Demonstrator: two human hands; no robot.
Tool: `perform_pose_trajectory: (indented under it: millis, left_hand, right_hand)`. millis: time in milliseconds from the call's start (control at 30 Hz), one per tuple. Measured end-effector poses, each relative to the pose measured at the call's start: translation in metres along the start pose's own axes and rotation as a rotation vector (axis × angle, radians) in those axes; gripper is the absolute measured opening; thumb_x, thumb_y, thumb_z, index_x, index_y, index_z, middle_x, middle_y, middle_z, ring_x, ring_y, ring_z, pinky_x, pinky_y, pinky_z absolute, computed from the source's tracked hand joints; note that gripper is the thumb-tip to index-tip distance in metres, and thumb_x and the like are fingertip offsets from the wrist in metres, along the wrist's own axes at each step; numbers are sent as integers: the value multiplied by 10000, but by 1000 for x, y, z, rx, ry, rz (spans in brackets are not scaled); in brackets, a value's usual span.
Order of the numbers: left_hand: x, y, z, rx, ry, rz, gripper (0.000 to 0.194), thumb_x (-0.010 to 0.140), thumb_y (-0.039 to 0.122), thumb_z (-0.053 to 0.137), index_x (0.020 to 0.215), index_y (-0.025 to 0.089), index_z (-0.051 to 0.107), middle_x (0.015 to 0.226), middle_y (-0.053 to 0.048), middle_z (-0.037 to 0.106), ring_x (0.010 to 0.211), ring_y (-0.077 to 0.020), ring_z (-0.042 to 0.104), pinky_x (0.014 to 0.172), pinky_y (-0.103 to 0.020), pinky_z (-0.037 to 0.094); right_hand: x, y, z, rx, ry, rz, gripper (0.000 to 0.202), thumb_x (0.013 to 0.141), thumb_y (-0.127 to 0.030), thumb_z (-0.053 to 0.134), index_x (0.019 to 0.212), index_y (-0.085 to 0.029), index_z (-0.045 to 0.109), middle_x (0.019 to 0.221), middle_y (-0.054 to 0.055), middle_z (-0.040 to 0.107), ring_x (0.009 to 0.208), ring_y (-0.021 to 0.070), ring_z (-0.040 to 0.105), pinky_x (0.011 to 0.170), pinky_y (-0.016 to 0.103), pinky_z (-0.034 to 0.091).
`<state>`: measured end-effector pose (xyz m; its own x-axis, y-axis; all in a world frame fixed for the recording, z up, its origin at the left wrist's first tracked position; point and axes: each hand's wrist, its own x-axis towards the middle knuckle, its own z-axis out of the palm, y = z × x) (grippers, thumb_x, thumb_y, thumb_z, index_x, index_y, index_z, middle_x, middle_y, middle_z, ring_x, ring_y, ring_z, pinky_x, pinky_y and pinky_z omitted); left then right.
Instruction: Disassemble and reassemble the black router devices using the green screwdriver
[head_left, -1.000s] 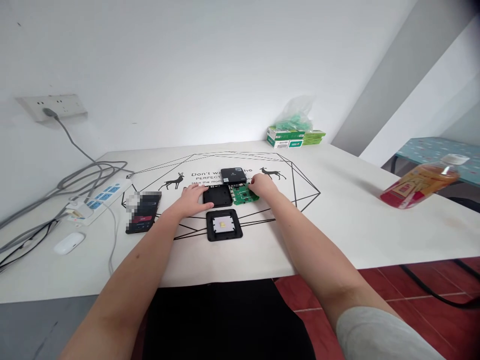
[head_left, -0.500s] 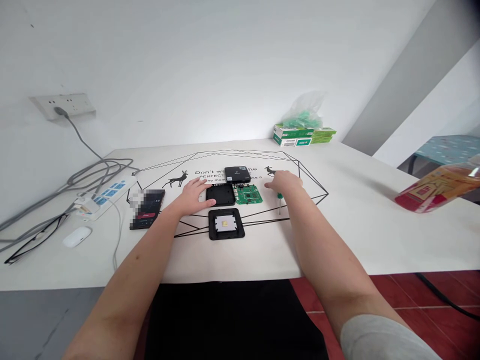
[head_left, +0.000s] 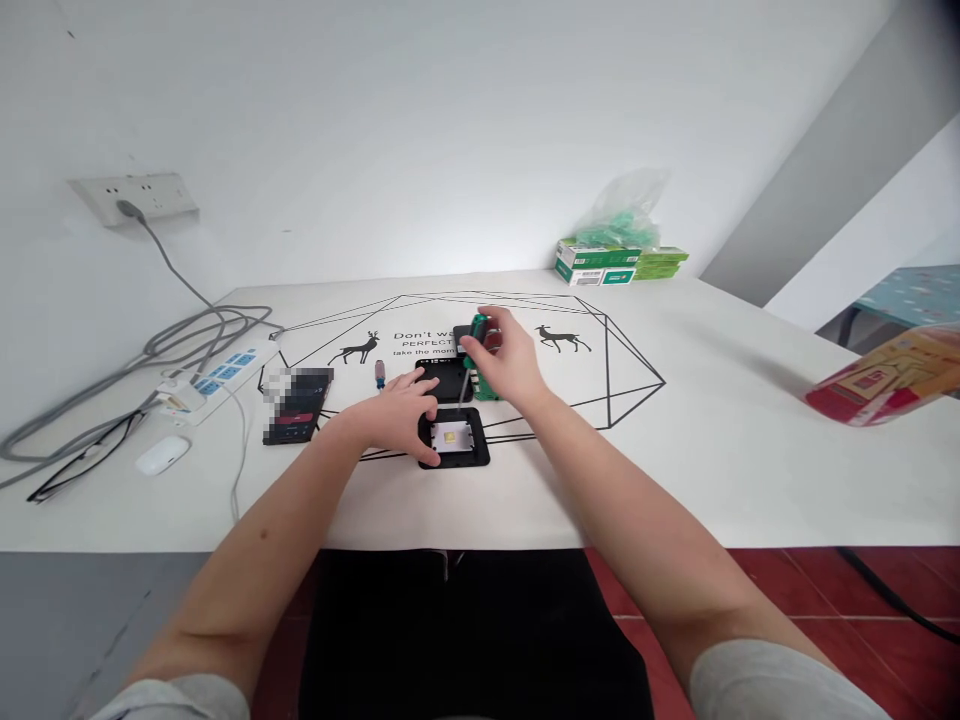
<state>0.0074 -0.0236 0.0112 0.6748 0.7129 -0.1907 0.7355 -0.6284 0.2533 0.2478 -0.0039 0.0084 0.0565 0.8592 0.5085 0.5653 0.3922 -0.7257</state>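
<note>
My right hand (head_left: 510,358) is closed around the green handle of a screwdriver (head_left: 477,328). Its shaft slants down, with the tip near the top edge of a black square cover (head_left: 480,458); contact is unclear. The cover has a pale metal plate (head_left: 451,437) in its middle. At its left edge, my left hand (head_left: 401,412) holds the cover between thumb and index finger, the other fingers reaching forward. Behind lies a black casing shell (head_left: 448,382). Beside it a green circuit board (head_left: 486,391) is mostly hidden by my right hand, as is a black box (head_left: 463,338) farther back.
A small screwdriver (head_left: 379,374) lies left of the shell. Farther left are a phone (head_left: 304,408), a white mouse (head_left: 163,455) and a power strip (head_left: 225,375) with grey cables. Green-and-white boxes (head_left: 598,262) stand by the wall, and a drink bottle (head_left: 877,375) is at the right.
My right hand has brought the green screwdriver leftward from the right side, over the board to the cover. My left hand has come off the shell and down to the cover, revealing the small screwdriver.
</note>
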Motion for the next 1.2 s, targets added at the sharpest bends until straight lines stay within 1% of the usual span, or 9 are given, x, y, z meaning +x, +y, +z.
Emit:
perform_pose_trajectory:
  millis: [100,267,400,467,567,633,800,1067,1200]
  left_hand:
    - [-1,0,3,-3,46,66,476,732,675,868,924,261,735,1724,-99,483,1699,-440,170,1332,-590,278]
    - [-1,0,3,-16,126,113,419,758,608,875,939,257,734,1467,-110,660,1622,-433,318,1311,-555,320]
    - [1,-2,-1,37,118,106,521,777,680,858,1028,238,746,1488,-126,633,1605,-457,315,1296,-589,303]
    - [3,-6,-1,36,118,142,638,774,700,858,1198,238,743,1543,-136,602,1598,-457,332,1291,-588,311]
    - [5,-13,6,-10,157,207,946,808,704,838,1582,240,552,1733,-153,428,1649,-458,256,1330,-596,259]
    - [5,-18,15,-42,196,212,1054,840,721,812,1697,248,422,1791,-152,341,1674,-464,193,1344,-607,238]
    - [3,-20,29,-56,180,208,958,900,721,761,1683,244,481,1804,-141,324,1687,-475,135,1364,-646,200]
    - [6,-20,22,-92,121,208,971,871,714,796,1688,296,477,1818,-99,303,1692,-468,134,1363,-629,219]
    - [5,-20,22,-131,110,186,1118,853,741,787,1757,286,313,1818,-118,306,1701,-449,138,1357,-619,230]
  right_hand:
    - [-17,-19,18,68,-30,-134,538,986,-444,669,1469,-234,558,1340,137,702,971,237,693,882,397,629]
    - [-25,-23,31,84,1,-347,460,1011,-400,660,1434,-235,581,1253,133,694,991,251,685,883,427,662]
    - [-22,-17,37,111,50,-424,453,1016,-395,676,1435,-256,573,1203,121,690,974,261,682,854,457,678]
    - [-21,-15,40,106,41,-434,454,1024,-389,668,1449,-265,565,1202,123,684,971,267,683,844,471,681]
    - [-21,-14,44,84,7,-456,449,1037,-387,647,1461,-268,561,1213,128,678,936,263,683,847,485,680]
    - [-22,-15,46,70,-5,-477,441,1043,-379,634,1463,-268,559,1209,127,674,901,253,676,829,477,679]
    - [-24,-16,46,62,-6,-504,437,1048,-368,624,1469,-276,552,1190,118,664,880,243,662,776,446,670]
    - [-25,-15,47,96,-2,-515,443,1055,-394,620,1480,-297,542,1230,117,652,888,244,651,740,434,653]
    - [-26,-13,47,98,31,-527,439,1046,-363,639,1469,-297,543,1220,108,655,869,232,641,766,441,658]
